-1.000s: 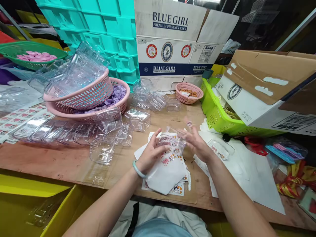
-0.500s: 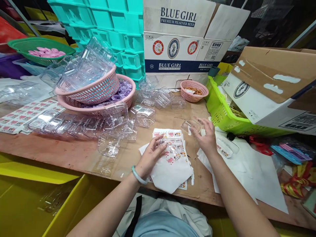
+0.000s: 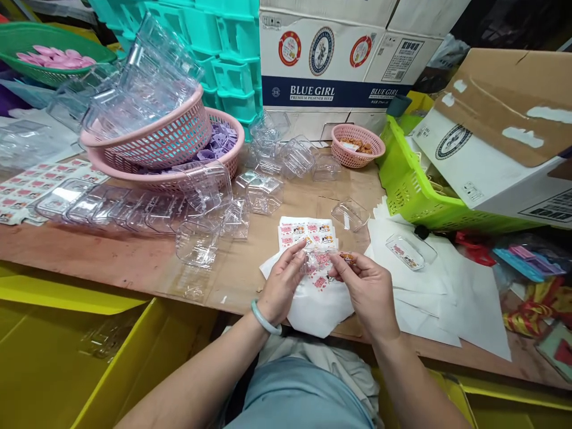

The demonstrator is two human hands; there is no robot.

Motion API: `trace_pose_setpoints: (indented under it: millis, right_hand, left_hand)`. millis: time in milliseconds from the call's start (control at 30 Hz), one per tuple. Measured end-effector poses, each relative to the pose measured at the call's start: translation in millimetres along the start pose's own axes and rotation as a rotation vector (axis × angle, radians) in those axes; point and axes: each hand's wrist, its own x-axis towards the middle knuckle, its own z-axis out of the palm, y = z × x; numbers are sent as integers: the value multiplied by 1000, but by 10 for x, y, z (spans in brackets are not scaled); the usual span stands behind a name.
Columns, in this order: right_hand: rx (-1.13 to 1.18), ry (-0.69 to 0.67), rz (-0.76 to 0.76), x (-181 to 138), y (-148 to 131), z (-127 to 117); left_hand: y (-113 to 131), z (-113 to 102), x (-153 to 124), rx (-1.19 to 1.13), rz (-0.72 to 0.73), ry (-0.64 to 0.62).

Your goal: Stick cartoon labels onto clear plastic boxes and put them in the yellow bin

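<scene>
Both hands meet above a sheet of cat stickers [image 3: 307, 229] in front of me. My left hand [image 3: 286, 279], a pale green bangle at its wrist, closes its fingers on the left end of a small clear plastic case [image 3: 316, 260]. At the case's other end, my right hand [image 3: 364, 280] is pinched closed. An orange printed patch shows by the right fingertips; whether it is a loose sticker or part of the sheet, I cannot tell. White backing paper [image 3: 317, 310] lies under the hands. Beyond them rests another clear plastic piece [image 3: 350, 214].
Clear cases [image 3: 120, 205] crowd the left, beside stacked pink baskets [image 3: 147, 134]. A stickered clear piece [image 3: 406, 252] lies on white papers [image 3: 433, 298] at right. Behind stand a small pink basket [image 3: 357, 156], a lime-green crate [image 3: 402, 173], and a beer carton [image 3: 313, 125].
My right hand has come in leftward from beside the loose clear piece and closed at the case. The left hand has closed more on the case, which is now between both hands. The view has dipped.
</scene>
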Motion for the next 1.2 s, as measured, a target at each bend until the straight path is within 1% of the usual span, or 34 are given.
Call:
trace_pose_setpoints:
  millis: [100,267,500,667,800,967,1100,1133,1200]
  right_hand:
    - [-46,16,-19,-59,26,34]
    - [-48,8,-12,-87,104,64]
    - [-81,15,-32,-69,23,107]
    - [-65,12,-16,-76,16,125]
    - [-118,17,-23,-74,10,128]
    - [-207,46,-118,-113,35,171]
    - [-379,78,-238,-130,137,122]
    - [-418,109,-264,-118,165,85]
    - [-442,239,-293,-75,211,-6]
  left_hand:
    - [-14,-15,0,-4,10,18]
    - [-6,-21,-10,5,15,25]
    - [-4,-27,4,23,26,3]
    - [-27,-42,8,32,41,-3]
    - [-24,-43,6,37,31,-11]
    - [-23,-31,-11,89,57,-20]
    - [-57,-23,-3,110,88,-21]
    - [-66,-21,2,118,97,-7]
    - [-71,-11,9,131,119,17]
